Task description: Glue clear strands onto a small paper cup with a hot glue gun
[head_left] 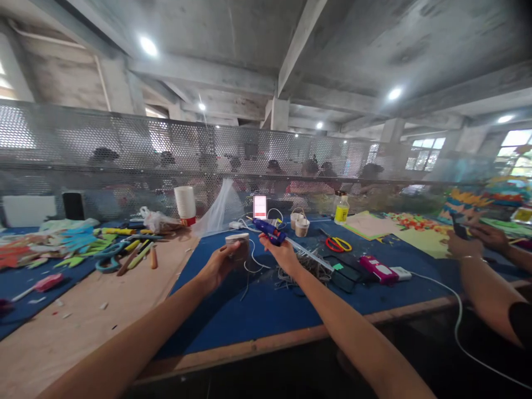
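Observation:
My left hand [220,265] is closed around a small paper cup [237,238], its pale rim facing up. Just right of it, my right hand [284,256] grips a blue hot glue gun [268,230] by the handle. The gun's nozzle points forward and left, above and right of the cup, apart from it. A long translucent glue stick [312,256] trails from its back over my wrist. Beneath my right forearm lies a tangled heap of grey-brown twine [286,279]. Two small cups with twine handles [302,227] stand behind the glue gun.
Red-and-yellow scissors [338,244], a dark phone case [343,275] and a magenta box [377,269] lie right. A yellow-labelled bottle [341,210] and stacked paper cups [185,203] stand behind. Tools [139,254] lie left. A co-worker's hands [465,244] hold a dark object at right.

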`<action>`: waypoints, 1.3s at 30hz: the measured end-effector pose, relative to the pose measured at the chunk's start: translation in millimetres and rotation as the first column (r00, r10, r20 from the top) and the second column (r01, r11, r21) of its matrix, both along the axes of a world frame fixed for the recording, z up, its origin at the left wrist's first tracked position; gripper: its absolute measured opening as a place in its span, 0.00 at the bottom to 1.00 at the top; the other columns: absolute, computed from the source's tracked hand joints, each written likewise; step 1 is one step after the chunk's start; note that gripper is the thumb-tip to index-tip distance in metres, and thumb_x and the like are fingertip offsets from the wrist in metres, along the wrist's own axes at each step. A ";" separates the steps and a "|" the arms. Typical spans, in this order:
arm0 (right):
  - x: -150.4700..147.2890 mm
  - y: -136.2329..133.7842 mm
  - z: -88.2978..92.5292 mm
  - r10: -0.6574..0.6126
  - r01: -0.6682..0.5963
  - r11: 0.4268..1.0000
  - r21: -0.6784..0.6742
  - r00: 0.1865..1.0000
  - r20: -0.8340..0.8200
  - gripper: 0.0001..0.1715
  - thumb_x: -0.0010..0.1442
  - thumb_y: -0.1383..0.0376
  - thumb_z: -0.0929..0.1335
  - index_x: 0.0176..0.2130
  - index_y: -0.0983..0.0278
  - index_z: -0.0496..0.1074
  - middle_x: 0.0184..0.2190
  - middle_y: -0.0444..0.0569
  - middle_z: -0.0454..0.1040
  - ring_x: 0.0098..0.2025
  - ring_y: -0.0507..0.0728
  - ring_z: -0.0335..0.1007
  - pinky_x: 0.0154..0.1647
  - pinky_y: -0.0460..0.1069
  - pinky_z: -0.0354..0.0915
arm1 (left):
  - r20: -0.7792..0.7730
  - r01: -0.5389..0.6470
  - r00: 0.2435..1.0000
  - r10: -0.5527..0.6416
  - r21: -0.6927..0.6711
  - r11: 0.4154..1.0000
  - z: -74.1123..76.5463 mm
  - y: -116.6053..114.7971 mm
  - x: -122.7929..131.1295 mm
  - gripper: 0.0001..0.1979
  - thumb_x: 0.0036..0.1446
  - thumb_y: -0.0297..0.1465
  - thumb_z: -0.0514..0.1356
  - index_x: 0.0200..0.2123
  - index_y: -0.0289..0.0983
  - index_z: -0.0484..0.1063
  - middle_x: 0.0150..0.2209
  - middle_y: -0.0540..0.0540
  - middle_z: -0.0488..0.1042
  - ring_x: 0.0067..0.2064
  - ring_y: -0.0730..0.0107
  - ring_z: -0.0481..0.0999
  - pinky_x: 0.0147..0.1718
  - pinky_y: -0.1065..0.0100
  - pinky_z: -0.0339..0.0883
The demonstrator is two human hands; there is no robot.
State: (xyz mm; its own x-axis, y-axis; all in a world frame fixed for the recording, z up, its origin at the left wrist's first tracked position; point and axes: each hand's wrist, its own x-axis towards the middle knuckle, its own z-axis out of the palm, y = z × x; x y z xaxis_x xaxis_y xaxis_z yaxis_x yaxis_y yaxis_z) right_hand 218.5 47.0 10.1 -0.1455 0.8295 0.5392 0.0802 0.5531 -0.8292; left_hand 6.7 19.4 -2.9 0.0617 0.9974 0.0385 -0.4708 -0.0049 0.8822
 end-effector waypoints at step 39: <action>-16.2 -21.1 5.2 0.363 -0.434 0.874 -0.219 0.882 -0.300 0.26 0.50 0.47 0.80 0.39 0.63 0.81 0.37 0.49 0.83 0.41 0.62 0.83 0.53 0.59 0.74 | -0.014 0.010 1.000 -0.009 0.048 0.999 -8.0 2.7 13.2 0.28 0.47 0.37 0.78 0.49 0.35 0.78 0.45 0.37 0.83 0.47 0.50 0.84 0.51 0.55 0.73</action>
State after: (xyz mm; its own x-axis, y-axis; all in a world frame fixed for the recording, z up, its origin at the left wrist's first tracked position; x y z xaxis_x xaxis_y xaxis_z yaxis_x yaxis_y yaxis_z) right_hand 202.4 25.9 15.3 -0.3898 0.8465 0.3626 -0.3206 0.2443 -0.9151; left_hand 19.8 22.2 -10.8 0.0718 0.9937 0.0860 -0.4593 -0.0436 0.8872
